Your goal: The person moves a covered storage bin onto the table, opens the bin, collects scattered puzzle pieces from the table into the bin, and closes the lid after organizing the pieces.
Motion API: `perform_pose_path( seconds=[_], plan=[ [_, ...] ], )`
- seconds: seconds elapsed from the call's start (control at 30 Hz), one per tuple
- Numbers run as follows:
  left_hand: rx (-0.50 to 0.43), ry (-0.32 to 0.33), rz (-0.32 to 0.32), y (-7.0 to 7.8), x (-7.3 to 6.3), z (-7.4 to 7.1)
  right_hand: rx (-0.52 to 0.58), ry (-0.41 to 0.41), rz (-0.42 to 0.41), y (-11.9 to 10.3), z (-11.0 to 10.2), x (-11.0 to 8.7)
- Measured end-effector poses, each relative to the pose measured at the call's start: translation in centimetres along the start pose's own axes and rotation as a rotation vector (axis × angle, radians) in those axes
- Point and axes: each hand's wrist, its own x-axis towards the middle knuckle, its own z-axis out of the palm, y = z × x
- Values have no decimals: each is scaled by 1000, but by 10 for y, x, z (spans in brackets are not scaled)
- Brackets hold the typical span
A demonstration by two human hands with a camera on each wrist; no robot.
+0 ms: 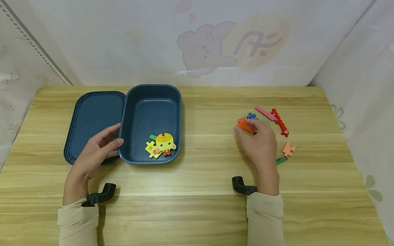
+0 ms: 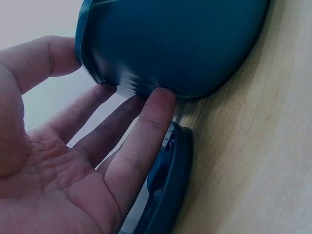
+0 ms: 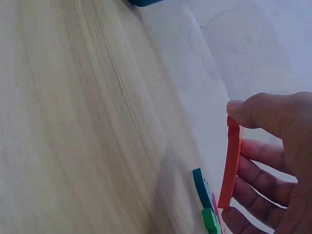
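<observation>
My left hand (image 1: 98,149) holds the left wall of a dark blue box (image 1: 153,123), thumb at the rim and fingers against the outside in the left wrist view. Inside the box, near its front right corner, lie yellow puzzle pieces (image 1: 165,143) with an animal face and a bit of green. An orange puzzle piece (image 3: 232,165) is pinched between the thumb and fingers of my right hand (image 1: 260,144), above the table at the right. Just past that hand lie a blue piece (image 1: 252,116), a pink piece (image 1: 264,112) and a red piece (image 1: 280,123).
The box's dark blue lid (image 1: 93,121) lies left of the box, partly under the left hand. Right of the right hand are a peach puzzle piece (image 1: 289,149) and a green one (image 1: 280,160). A printed curtain (image 1: 120,24) hangs behind the wooden table (image 1: 183,222).
</observation>
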Motion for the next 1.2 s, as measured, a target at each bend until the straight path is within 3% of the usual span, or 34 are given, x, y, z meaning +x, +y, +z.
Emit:
perform_pose_path(
  seconds=[0.57,1.2],
  plan=[
    [-11,10,0,-4,-2,-1,-7,-63,-27,-20,15,-1],
    [10,4,-12,1,-1,0,31,-72,-87,-37,23,-6]
  ],
)
